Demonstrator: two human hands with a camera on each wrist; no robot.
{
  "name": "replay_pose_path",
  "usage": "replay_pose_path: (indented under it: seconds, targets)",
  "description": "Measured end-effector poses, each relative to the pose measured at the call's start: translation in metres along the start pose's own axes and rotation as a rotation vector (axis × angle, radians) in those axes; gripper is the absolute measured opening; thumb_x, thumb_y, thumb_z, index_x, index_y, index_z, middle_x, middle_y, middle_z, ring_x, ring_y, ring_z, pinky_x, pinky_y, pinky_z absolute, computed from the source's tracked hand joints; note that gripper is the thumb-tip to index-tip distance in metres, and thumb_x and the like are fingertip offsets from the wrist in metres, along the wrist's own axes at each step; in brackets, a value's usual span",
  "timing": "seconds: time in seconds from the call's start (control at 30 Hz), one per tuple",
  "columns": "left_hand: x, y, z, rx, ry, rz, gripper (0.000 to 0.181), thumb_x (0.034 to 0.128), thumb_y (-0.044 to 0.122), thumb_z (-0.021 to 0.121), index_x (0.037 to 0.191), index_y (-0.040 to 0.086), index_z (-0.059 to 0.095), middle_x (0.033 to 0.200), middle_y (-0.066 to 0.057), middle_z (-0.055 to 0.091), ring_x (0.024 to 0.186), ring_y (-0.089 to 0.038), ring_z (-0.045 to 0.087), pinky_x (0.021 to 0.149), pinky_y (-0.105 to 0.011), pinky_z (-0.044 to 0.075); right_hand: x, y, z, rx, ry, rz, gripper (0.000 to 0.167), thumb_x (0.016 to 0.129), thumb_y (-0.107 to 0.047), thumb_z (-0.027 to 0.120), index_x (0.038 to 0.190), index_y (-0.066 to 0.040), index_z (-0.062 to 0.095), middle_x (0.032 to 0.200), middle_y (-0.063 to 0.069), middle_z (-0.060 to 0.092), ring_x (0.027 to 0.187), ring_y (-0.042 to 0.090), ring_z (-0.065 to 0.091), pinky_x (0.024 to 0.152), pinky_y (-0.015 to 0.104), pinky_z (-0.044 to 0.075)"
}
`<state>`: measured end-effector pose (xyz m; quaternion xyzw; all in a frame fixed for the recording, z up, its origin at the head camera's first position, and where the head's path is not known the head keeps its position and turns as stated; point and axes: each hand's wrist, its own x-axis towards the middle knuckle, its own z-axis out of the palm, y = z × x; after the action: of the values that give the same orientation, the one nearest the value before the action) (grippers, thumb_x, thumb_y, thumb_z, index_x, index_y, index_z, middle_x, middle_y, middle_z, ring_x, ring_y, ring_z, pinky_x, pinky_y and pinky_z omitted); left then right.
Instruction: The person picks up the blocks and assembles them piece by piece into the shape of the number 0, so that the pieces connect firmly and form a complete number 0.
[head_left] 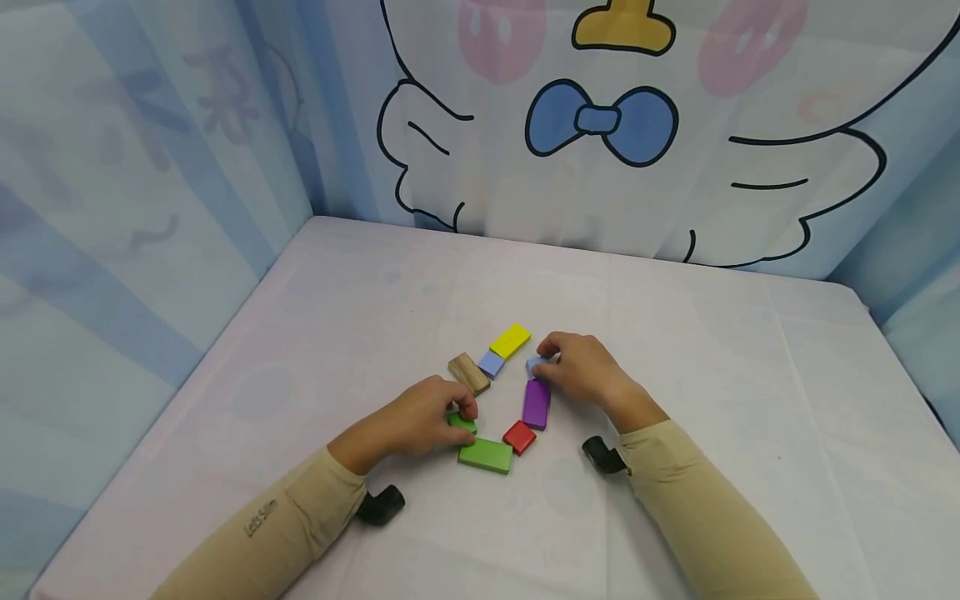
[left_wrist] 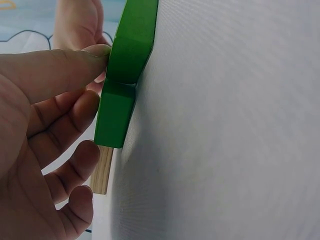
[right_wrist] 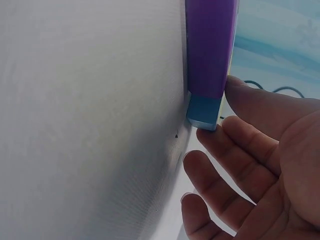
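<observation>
Head view: at eight o'clock on a broken block ring [head_left: 519, 437], the left hand [head_left: 422, 418] pinches the small green block [head_left: 461, 423] against the long green block [head_left: 485, 456]; at two, the right hand [head_left: 582, 367] pinches the blue block [head_left: 532, 364] touching the purple block [head_left: 536, 405]. Other fingers curl loosely. Alignment appears in hand; next likely calls for closing gaps at one, beside the yellow block [head_left: 510, 342], and nine.

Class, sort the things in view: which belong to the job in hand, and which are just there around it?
Belonging to the job (blocks laid in a rough ring): short green block, long green block, red block, purple block, right blue block, yellow block, left blue block, wooden block.

Just around it: white tablecloth, cartoon backdrop, left black wrist device, right black wrist device.
</observation>
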<state>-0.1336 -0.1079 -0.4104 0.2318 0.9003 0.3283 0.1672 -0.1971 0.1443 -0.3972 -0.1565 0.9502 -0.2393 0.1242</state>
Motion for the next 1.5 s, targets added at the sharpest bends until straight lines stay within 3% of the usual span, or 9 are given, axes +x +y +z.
replay_pose_path:
  seconds: [1.5]
  targets:
    - [-0.0008,0.0001,-0.0003,0.001,0.003,0.007,0.019,0.0833,0.016,0.083,0.094,0.015,0.068,0.092,0.009,0.062,0.096,-0.017,0.053,0.090,-0.037,0.048,-0.0016,-0.0015,0.0009,0.007,-0.011,-0.011,0.030,0.096,-0.021,0.067,0.121,-0.003,0.066,0.122,0.012,0.067,0.105,0.030,0.062,0.092,0.044,0.049]
